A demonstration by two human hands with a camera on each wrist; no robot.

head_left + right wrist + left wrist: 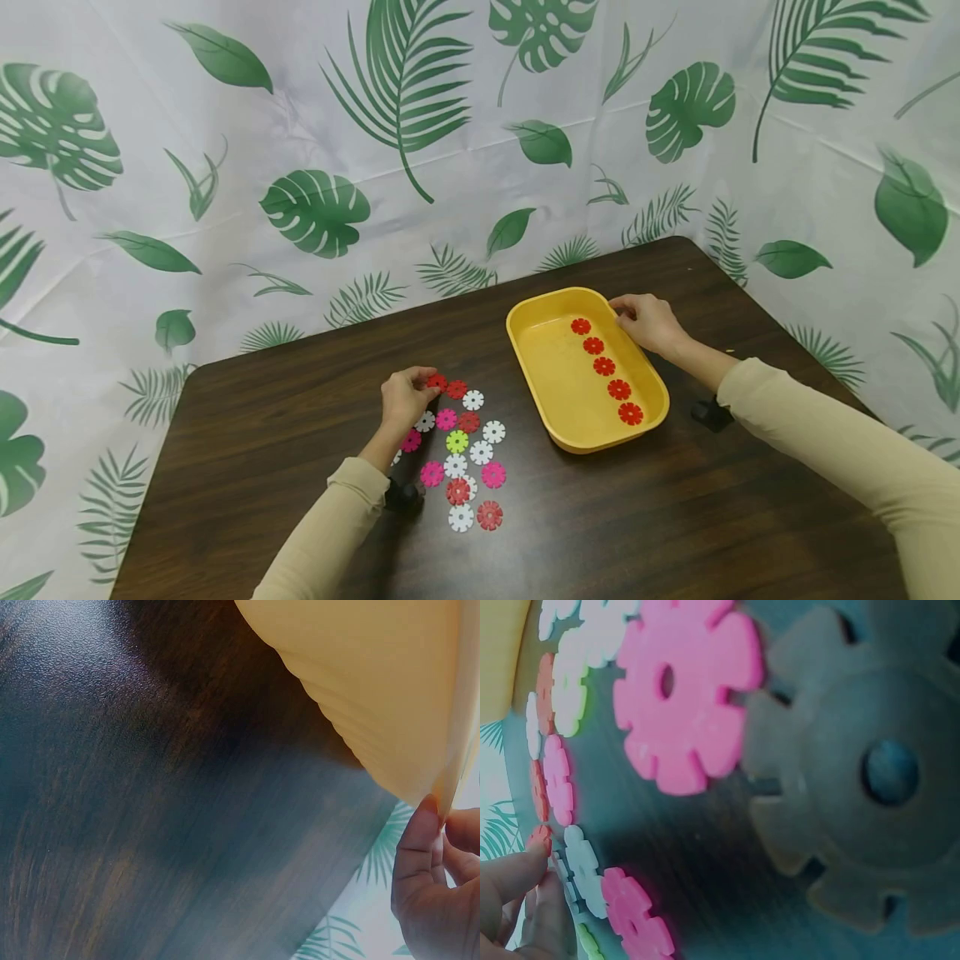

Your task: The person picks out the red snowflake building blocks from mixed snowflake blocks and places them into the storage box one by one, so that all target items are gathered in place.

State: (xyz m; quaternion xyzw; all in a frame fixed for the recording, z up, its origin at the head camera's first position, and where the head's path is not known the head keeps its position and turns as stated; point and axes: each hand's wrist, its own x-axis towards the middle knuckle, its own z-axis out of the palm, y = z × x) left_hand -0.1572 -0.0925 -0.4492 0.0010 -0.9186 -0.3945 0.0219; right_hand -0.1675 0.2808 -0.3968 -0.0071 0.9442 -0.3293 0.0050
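My left hand [403, 402] pinches a red notched flower disc [437, 382] at the far edge of a loose group of discs; in the left wrist view thumb and fingertips meet on the red disc [540, 838]. Another red disc [457, 389] and a white disc [473, 400] lie just to its right. On the right, my right hand [651, 325] grips the far right rim of a yellow tray [551, 375], thumb and fingers on either side of the edge in the right wrist view. Inside the tray, several red discs [604, 366] form a row along its right side.
White, pink and red discs, with a lime green disc [457, 442], are spread on the dark wooden table [300, 433] left of the tray. Some lie overlapped, like a red disc [458, 491] over a white one. A leaf-patterned cloth [450, 167] hangs behind the table.
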